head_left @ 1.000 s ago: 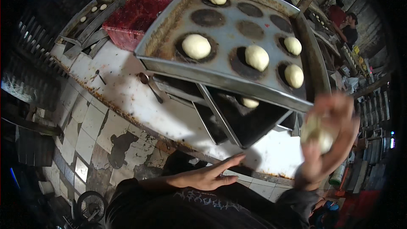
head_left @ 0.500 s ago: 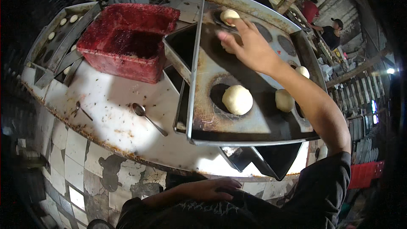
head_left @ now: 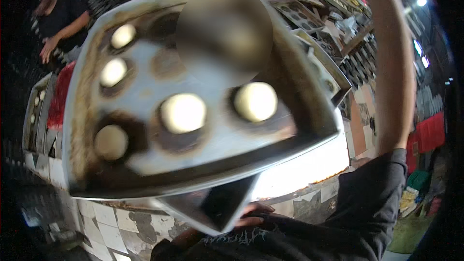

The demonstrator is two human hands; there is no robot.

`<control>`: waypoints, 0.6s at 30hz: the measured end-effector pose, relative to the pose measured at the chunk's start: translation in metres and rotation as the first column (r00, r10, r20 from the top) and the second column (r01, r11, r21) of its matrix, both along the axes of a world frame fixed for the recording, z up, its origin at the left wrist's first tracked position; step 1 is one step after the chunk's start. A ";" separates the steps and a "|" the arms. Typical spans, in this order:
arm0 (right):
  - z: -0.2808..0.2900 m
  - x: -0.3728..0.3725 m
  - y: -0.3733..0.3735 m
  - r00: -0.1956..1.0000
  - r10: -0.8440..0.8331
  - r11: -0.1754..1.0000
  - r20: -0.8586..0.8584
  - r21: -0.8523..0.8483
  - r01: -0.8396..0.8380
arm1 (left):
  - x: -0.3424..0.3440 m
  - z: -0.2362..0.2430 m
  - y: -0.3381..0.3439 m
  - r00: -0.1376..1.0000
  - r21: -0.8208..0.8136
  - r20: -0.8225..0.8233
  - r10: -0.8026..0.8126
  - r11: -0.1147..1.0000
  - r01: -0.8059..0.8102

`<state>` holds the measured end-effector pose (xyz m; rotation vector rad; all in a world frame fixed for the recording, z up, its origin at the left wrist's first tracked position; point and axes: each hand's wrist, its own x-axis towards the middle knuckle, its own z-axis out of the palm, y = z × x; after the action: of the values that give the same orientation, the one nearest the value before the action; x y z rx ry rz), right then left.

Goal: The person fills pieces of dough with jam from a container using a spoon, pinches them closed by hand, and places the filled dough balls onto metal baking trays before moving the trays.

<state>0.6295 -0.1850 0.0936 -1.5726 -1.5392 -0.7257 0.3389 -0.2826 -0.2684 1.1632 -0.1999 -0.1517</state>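
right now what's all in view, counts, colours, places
big tray: one, grey, centre
dough balls: five clear, pale, big tray; blur may hide more
lower tray: one or more, dark, underneath
red bin: one, red, left
background trays: several, grey, far left, upper right
table: one, white, beneath
floor tiles: many, whitish, lower left
other people: at least two, black tops, upper corners
left hand: one, bare, beside lower tray
right arm: one, black sleeve, right; hand unseen

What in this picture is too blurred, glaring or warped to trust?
Head view: a round smear hides detail over the upper right part of the tray; in the same head view, glare washes out the white tabletop; also in the head view, the lower-left dough ball looks dim in shade, and fisheye distortion bows the tray's edges.
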 end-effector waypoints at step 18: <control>-0.472 0.427 -0.014 -0.532 0.199 0.936 -0.823 0.320 -0.145 | 0.078 0.032 -0.066 0.568 0.008 -0.631 0.528 0.737 -0.676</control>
<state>1.0564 -0.1994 -0.3782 -0.9345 -0.1231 0.9864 0.4170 -0.3485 -0.2360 0.8291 0.7524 0.1281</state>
